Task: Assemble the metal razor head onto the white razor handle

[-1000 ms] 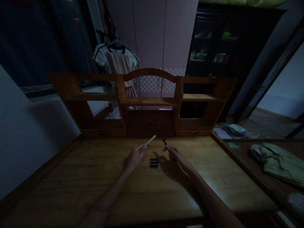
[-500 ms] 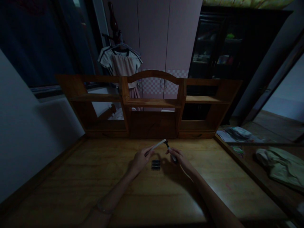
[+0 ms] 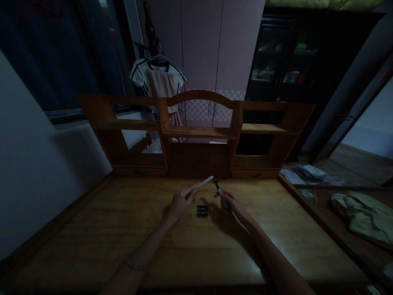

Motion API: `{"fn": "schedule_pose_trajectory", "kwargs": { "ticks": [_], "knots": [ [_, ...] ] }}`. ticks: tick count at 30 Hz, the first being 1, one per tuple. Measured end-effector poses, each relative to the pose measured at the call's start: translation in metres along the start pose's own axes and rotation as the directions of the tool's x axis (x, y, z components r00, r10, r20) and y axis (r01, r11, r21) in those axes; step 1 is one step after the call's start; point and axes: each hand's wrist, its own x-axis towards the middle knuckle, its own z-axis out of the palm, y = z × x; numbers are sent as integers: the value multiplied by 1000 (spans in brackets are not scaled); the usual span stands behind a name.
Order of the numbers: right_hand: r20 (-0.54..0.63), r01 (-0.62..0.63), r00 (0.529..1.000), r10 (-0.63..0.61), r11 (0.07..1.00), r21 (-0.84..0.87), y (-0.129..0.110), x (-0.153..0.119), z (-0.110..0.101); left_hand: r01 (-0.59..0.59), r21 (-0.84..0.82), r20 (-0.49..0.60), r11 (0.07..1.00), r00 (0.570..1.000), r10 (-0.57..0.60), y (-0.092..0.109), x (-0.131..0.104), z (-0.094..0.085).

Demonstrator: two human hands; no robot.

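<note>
My left hand [image 3: 181, 203] is closed on a slim white stick [image 3: 204, 182], which slants up to the right; its exact kind is too dark and small to tell. In my right hand [image 3: 229, 200] is a razor [image 3: 217, 187] with a pale and dark handle, its small black head pointing up and left. A narrow gap separates the stick's tip from the razor head. Between and just below my hands, a small holder of dark razor cartridges [image 3: 202, 211] lies on the wooden desk [image 3: 138, 237].
A wooden shelf unit [image 3: 199, 132] spans the desk's back edge. Papers and bags [image 3: 307, 174] and a pale green cloth [image 3: 362, 215] lie beyond the desk's right edge. A white wall [image 3: 30, 164] borders the left. Clothes [image 3: 159, 80] hang behind the shelf.
The white stick's tip has come away from the razor head, slightly up and left, with my left hand. My right hand holds the razor almost still. The view has shifted slightly.
</note>
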Motion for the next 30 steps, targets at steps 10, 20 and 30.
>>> {"fn": "schedule_pose_trajectory", "kwargs": {
  "ticks": [10, 20, 30],
  "knots": [
    [-27, 16, 999, -18, 998, -65, -3, -4, 0, -13, -15, -27, 1000, 1000, 13, -3, -1, 2],
    [-39, -5, 999, 3, 999, -48, -6, -5, 0, 39, -76, 3, 996, 999, -39, -8, 1, 1],
    [-31, -3, 1000, 0, 997, -82, -17, -9, 0, 34, -12, 18, 999, 999, -34, 2, -2, 2]
  ]
}}
